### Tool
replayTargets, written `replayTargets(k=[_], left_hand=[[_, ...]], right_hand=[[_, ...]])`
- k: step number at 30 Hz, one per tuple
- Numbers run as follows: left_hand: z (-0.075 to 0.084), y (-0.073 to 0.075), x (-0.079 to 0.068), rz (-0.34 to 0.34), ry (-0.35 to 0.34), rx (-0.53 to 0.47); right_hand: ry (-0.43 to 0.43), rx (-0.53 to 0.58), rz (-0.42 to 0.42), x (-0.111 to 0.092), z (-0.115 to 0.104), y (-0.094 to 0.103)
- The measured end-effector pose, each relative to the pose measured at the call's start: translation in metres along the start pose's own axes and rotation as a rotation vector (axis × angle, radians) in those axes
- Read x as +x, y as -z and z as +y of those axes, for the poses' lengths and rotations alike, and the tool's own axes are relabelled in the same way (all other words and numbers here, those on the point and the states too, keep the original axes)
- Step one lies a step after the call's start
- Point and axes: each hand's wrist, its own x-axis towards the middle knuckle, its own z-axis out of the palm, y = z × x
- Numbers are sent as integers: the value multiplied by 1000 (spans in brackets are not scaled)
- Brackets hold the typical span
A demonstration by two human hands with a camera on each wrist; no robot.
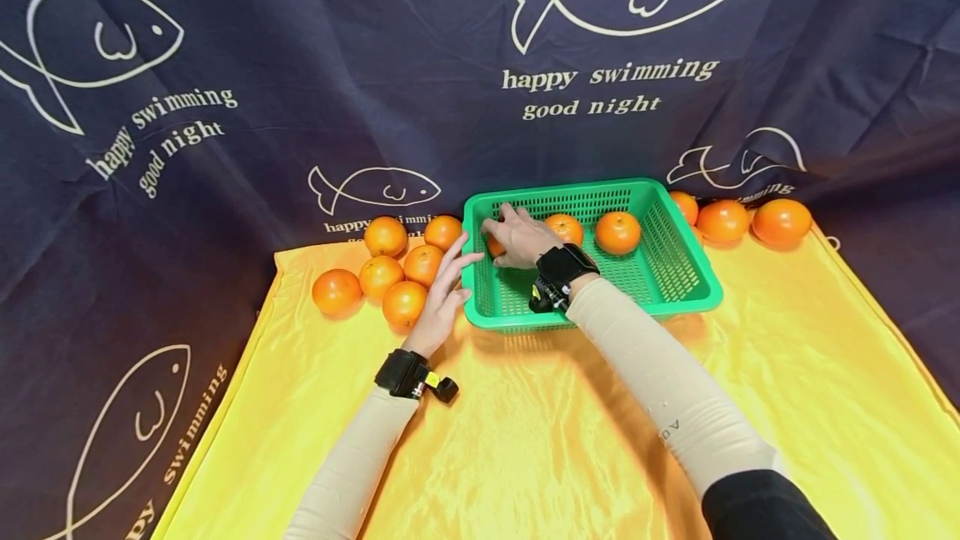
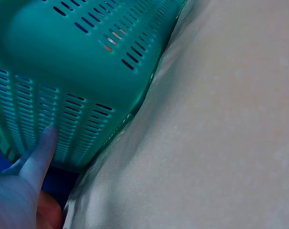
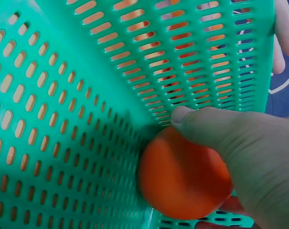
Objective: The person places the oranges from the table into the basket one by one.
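A green plastic basket (image 1: 592, 319) with slotted walls stands on the yellow cloth. My right hand (image 1: 522, 238) reaches into its left end, thumb and fingers curled round an orange (image 3: 182, 174) low against the basket's side wall. Two more oranges, one in the middle (image 1: 564, 228) and one further right (image 1: 618, 232), lie on the basket floor. My left hand (image 1: 444, 298) is at the basket's left side, fingers extended, fingertips right at the rim. In the left wrist view, one straight finger (image 2: 41, 155) lies along the slotted outer wall.
Several oranges (image 1: 381, 276) are grouped left of the basket, close to my left hand. More oranges (image 1: 782, 223) lie to its right along the cloth's back edge. A dark curtain (image 1: 420, 65) printed with white fish hangs behind. The yellow cloth (image 1: 495, 448) covers the table.
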Motion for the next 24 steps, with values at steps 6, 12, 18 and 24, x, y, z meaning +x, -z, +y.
replayTargets(k=[6, 12, 18, 24], left_hand=[[1, 0, 0, -3, 4, 0], [2, 0, -1, -2, 6, -3], [2, 0, -1, -4, -2, -4], [1, 0, -1, -3, -7, -9]], right_hand=[[14, -12, 2, 1, -1, 5], [11, -9, -3, 0, -1, 13], [13, 2, 24, 0, 0, 23], [24, 3, 37, -3, 4, 34]])
